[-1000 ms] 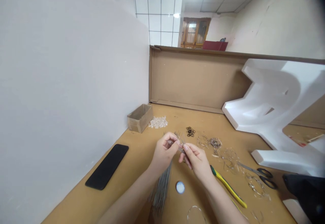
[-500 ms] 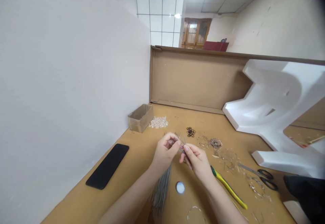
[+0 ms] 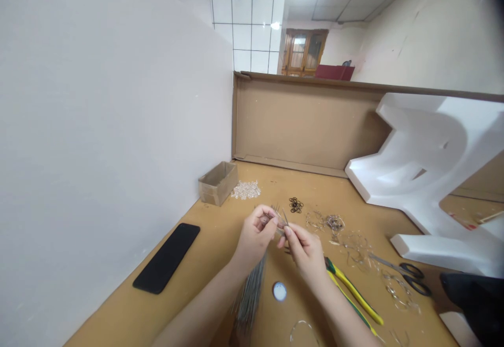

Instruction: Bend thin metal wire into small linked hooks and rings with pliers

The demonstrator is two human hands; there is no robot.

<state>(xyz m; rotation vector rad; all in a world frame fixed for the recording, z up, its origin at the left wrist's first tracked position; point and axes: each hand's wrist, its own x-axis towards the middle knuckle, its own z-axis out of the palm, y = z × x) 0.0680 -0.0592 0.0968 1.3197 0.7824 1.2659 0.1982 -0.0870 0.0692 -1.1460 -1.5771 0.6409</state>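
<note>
Clear bits (image 3: pixel 246 189) and a bundle of straight wires (image 3: pixel 252 294) lie unworked on the bench (image 3: pixel 220 263); right of these, the left hand (image 3: pixel 255 234) pinches narrow, seemingly on the same thin wire (image 3: pixel 285 217) that the right hand (image 3: pixel 305 252) grips, raised between them. That piece looks unfinished, while bent wires (image 3: pixel 334 223) lie farther right.

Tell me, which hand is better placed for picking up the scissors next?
The right hand, probably: it is nearer to the scissors, which lie to its right. The left hand is farther across. Both hands seem occupied with thin wire, so the right may need freeing first.
</note>
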